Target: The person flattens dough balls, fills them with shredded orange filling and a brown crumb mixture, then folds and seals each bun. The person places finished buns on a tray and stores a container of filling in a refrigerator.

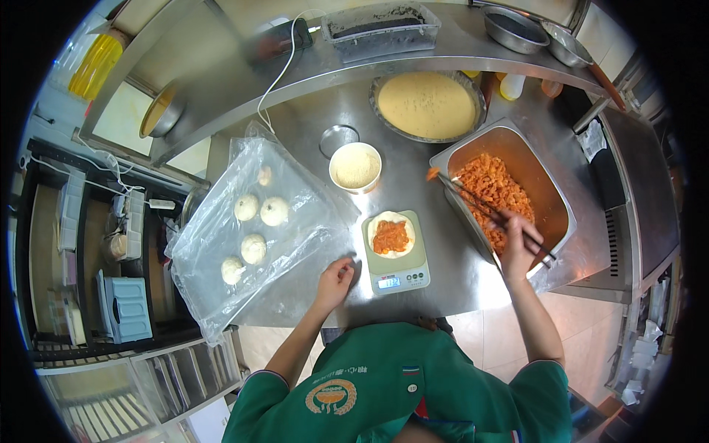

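My right hand (519, 244) grips a pair of long dark chopsticks (478, 201) over a deep metal pan (563, 214). Reddish-orange diced filling (491, 181) lies in the pan. The chopstick tips, past the pan's left rim, hold a small orange piece (433, 174). My left hand (336, 282) rests on the steel table with fingers loosely curled, holding nothing. Just right of it stands a pale green digital scale (413, 277) with a lit display. On the scale lies a round of pale dough (408, 221), its middle covered with the same orange filling.
Left of the scale, clear plastic sheeting (303, 247) covers several dough balls (274, 212). A tub of pale crumbs (356, 166) stands behind the scale near a metal ring (339, 138). Farther back sits a wide bowl of yellow batter (427, 105), under a steel shelf (354, 77).
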The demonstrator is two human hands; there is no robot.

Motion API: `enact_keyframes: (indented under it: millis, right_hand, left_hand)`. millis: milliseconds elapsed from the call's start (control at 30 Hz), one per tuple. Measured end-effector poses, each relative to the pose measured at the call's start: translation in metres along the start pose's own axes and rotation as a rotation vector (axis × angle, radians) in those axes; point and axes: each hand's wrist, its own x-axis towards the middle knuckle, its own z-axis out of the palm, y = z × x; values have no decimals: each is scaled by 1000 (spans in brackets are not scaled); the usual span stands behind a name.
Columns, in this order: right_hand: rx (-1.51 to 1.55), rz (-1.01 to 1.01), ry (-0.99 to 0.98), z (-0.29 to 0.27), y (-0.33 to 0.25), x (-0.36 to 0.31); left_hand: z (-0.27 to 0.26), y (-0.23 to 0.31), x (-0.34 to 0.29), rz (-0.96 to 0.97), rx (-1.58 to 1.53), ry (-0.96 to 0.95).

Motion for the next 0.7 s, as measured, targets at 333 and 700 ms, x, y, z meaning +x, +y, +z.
enact_keyframes:
  millis: [333, 700]
  right_hand:
    - [-767, -723, -815, 37, 44, -66]
    - [-867, -314, -266, -27, -26, 19]
  left_hand:
    - [2, -2, -13, 58, -27, -17]
    - [-4, -22, -18, 19, -82, 31]
